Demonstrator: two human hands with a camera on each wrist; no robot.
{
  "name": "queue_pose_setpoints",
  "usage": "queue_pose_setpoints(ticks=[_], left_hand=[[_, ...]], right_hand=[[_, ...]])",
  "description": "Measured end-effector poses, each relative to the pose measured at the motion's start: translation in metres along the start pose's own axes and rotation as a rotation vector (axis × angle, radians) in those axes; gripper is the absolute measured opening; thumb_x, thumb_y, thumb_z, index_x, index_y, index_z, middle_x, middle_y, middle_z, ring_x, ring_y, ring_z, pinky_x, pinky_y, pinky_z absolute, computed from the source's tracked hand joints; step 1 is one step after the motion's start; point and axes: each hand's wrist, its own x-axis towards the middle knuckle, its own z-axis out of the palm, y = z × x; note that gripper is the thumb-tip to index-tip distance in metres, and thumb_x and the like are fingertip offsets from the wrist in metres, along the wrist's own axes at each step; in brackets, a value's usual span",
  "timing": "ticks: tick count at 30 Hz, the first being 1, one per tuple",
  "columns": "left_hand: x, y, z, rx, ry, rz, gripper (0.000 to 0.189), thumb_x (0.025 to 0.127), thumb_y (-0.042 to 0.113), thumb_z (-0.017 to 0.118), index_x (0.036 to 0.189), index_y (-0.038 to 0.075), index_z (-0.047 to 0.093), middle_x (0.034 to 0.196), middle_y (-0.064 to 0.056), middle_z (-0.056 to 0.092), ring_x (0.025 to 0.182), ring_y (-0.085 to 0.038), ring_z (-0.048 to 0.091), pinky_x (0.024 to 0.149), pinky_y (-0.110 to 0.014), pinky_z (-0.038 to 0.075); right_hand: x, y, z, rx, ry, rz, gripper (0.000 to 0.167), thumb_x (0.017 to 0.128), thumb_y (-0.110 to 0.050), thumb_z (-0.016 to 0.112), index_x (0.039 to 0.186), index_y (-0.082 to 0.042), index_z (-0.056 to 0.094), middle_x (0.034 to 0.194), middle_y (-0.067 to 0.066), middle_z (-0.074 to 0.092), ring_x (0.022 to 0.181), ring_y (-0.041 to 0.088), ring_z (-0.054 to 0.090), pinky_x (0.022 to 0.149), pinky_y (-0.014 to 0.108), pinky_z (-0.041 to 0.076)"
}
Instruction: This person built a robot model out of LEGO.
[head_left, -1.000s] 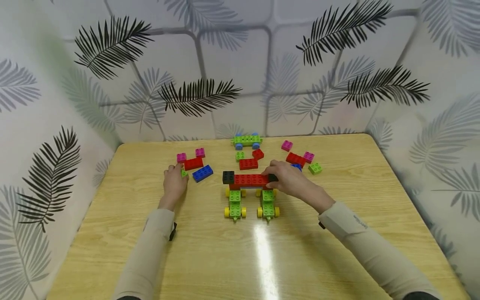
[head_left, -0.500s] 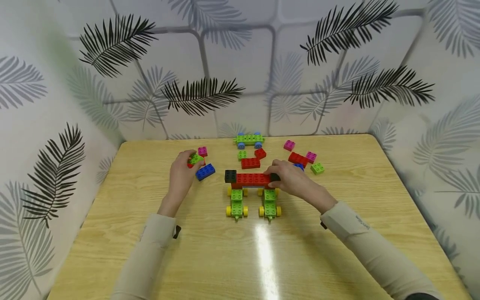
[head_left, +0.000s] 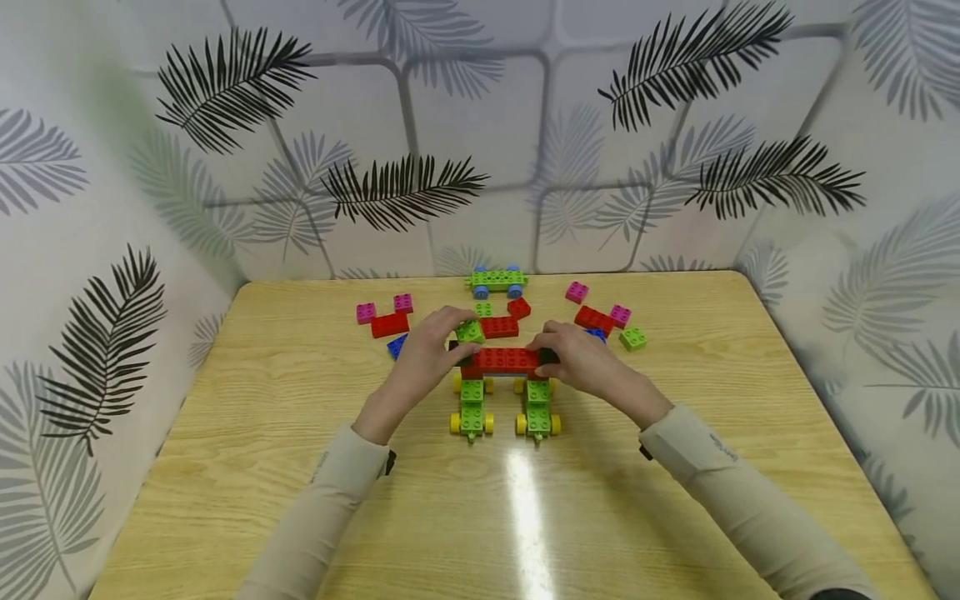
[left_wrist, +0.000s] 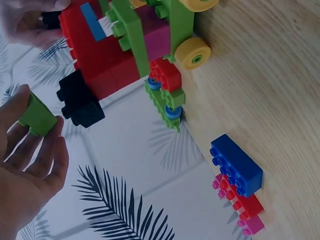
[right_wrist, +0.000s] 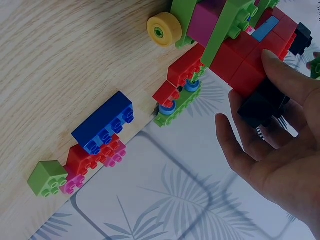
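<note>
My left hand (head_left: 429,348) pinches a green building brick (left_wrist: 39,116) between thumb and fingers. In the head view that brick is just above the left end of a built model; the left wrist view shows it apart from the black brick (left_wrist: 80,100) there. A row of red bricks (head_left: 504,360) forms the model's top, over green wheeled bases (head_left: 537,421) with yellow wheels. At the right end, my right hand (head_left: 581,358) grips another black brick (right_wrist: 264,104), with its thumb against the red row. The fingers partly hide this black brick in the head view.
Behind the model are a green car base with blue wheels (head_left: 497,282), a red brick (head_left: 501,327) and smaller bricks. Pink, red and blue bricks (head_left: 389,325) lie at left. Another loose group, including a green brick (head_left: 633,338), lies at right. A patterned backdrop borders the table.
My left hand has picked up the green brick from the left group and carried it right, to the model's left end. My right hand has stayed on the model's right end.
</note>
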Motion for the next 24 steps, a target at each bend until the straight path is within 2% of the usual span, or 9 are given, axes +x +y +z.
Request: queue_pose_setpoints(ticks=[5, 8, 18, 24], left_hand=[[0.003, -0.001, 0.008, 0.025, -0.109, 0.003, 0.038, 0.085, 0.017, 0.074, 0.120, 0.005, 0.063, 0.116, -0.008, 0.064, 0.109, -0.025, 0.059, 0.094, -0.039, 0.048], [0.004, -0.003, 0.012, 0.032, -0.151, 0.006, 0.038, 0.086, 0.017, 0.073, 0.121, 0.006, 0.063, 0.118, -0.007, 0.064, 0.111, -0.025, 0.058, 0.096, -0.039, 0.047], [0.006, -0.004, 0.022, 0.042, -0.203, 0.022, 0.037, 0.087, 0.018, 0.072, 0.121, 0.007, 0.063, 0.118, -0.006, 0.064, 0.109, -0.024, 0.059, 0.094, -0.038, 0.048], [0.007, -0.006, 0.027, 0.092, -0.204, 0.033, 0.037, 0.087, 0.020, 0.072, 0.122, 0.010, 0.063, 0.118, -0.004, 0.065, 0.104, -0.022, 0.059, 0.091, -0.038, 0.049]], right_hand=[[0.000, 0.000, 0.000, -0.005, -0.001, -0.002, 0.029, 0.082, -0.017, 0.078, 0.110, -0.009, 0.071, 0.089, 0.003, 0.057, 0.069, 0.015, 0.047, 0.060, 0.027, 0.042], [0.000, 0.000, 0.000, -0.005, -0.004, 0.001, 0.029, 0.082, -0.017, 0.078, 0.110, -0.009, 0.071, 0.089, 0.003, 0.057, 0.069, 0.016, 0.047, 0.061, 0.027, 0.042], [-0.001, 0.000, 0.001, -0.009, -0.004, 0.007, 0.031, 0.081, -0.018, 0.078, 0.110, -0.009, 0.071, 0.090, 0.003, 0.057, 0.070, 0.016, 0.047, 0.062, 0.027, 0.043], [-0.002, 0.000, 0.000, -0.014, 0.004, -0.002, 0.030, 0.082, -0.018, 0.078, 0.109, -0.009, 0.071, 0.090, 0.003, 0.057, 0.070, 0.016, 0.047, 0.062, 0.027, 0.043]])
